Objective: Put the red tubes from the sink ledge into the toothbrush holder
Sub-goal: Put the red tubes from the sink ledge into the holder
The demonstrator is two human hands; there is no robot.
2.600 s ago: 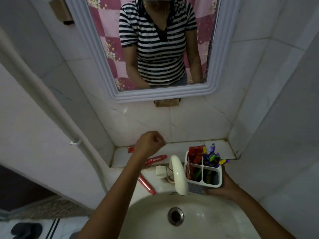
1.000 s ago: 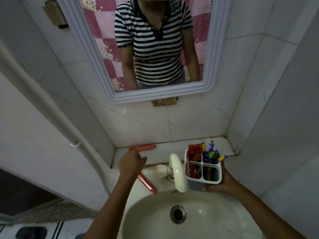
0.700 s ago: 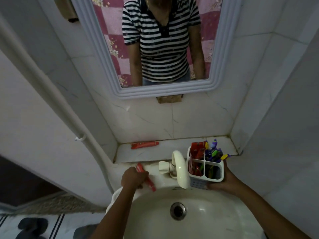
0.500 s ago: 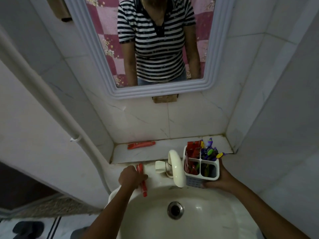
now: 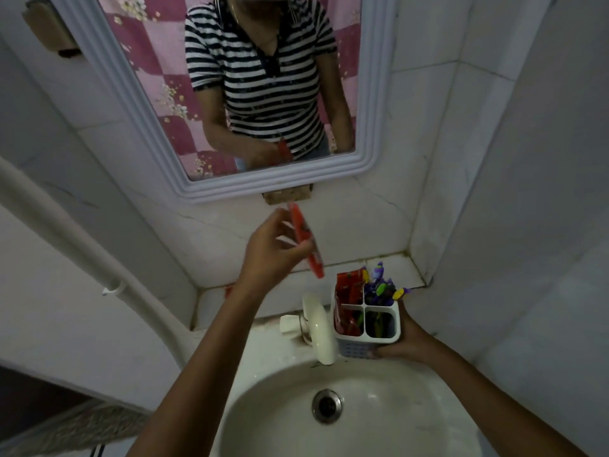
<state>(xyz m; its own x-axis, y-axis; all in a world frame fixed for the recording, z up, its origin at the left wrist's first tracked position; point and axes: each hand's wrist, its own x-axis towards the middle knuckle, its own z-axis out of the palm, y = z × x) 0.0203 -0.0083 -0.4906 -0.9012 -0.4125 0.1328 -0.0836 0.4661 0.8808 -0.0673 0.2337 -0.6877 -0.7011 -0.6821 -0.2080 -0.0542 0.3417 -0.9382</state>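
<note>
My left hand (image 5: 273, 249) is raised above the ledge and holds a red tube (image 5: 306, 240) nearly upright, its lower end pointing down and right, a little left of and above the holder. My right hand (image 5: 407, 341) grips the white four-compartment toothbrush holder (image 5: 365, 328) at the sink's back right rim. Its left compartments hold red tubes (image 5: 347, 291); its back right one holds purple and yellow toothbrushes (image 5: 382, 286). A sliver of another red tube (image 5: 228, 291) shows on the tiled ledge (image 5: 329, 275), mostly hidden by my left forearm.
A white tap (image 5: 318, 324) stands just left of the holder, over the white basin (image 5: 379, 407) with its drain (image 5: 327, 406). A framed mirror (image 5: 230, 94) hangs above. Tiled walls close in at the right, and a white pipe (image 5: 82, 252) runs down the left wall.
My left hand picked a red tube off the sink rim and lifted it up and to the right toward the holder. My right hand has kept hold of the holder.
</note>
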